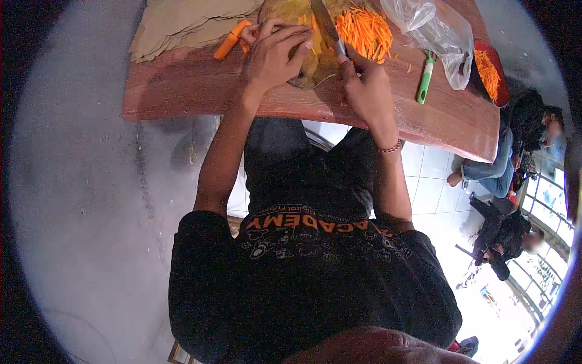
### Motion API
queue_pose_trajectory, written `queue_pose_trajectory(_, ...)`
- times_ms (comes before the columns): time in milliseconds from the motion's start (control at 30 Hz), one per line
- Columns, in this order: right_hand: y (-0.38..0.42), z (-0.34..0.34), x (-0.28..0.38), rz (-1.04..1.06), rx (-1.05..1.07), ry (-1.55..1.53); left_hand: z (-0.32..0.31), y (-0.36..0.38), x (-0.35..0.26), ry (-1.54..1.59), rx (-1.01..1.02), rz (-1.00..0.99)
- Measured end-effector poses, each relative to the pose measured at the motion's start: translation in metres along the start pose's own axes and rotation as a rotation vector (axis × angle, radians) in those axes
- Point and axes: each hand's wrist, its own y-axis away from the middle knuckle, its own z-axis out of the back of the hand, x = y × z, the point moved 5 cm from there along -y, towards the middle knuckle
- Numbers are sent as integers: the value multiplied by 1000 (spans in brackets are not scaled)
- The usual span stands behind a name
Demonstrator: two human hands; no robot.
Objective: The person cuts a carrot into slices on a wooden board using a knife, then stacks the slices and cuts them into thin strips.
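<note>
My right hand (367, 82) is closed round the handle of a kitchen knife (327, 25), whose blade points away over a worn, yellowish chopping board (315, 77). On the board's left side my left hand (273, 56) bends over some carrot slices (314, 42), fingers and thumb pressing on them close to the blade. Part of the slices is hidden under the fingers. A thick piece of carrot (230, 41) lies left of that hand, next to its fingers. Right of the knife sits a heap of carrot shreds (365, 31).
A green-handled peeler (425, 79), a clear plastic bag (445, 39) and a red-rimmed dish (502, 91) of carrot shreds are on the right of the wooden table (182, 91). Brown sheets (188, 24) cover its left. Two people (500, 236) sit at far right.
</note>
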Motion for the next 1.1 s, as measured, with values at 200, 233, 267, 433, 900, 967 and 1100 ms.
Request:
queue_pose_trajectory(200, -8, -7, -4, -8, 47, -9, 4, 0, -7, -20, 53, 31)
queue_pose_trajectory(233, -9, -9, -7, -49, 70, -3, 9, -2, -11, -71, 58, 25)
queue_pose_trajectory(267, -9, -11, -10, -90, 93, 3, 12, -2, -14, -121, 64, 18)
queue_pose_trajectory(433, -7, -4, -6, -69, 64, -14, 0, -1, -2, -4, 28, 13)
queue_pose_trajectory(900, -1, -5, 1, -42, 62, 33, 0, -1, -1, 105, 3, 33)
queue_pose_trajectory(967, -1, -5, 1, -24, 50, 56, 3, -2, -5, 17, 3, 10)
queue_pose_trajectory(1100, 0, -8, 4, -22, 21, 79, 2, -3, -5, 29, 79, 26)
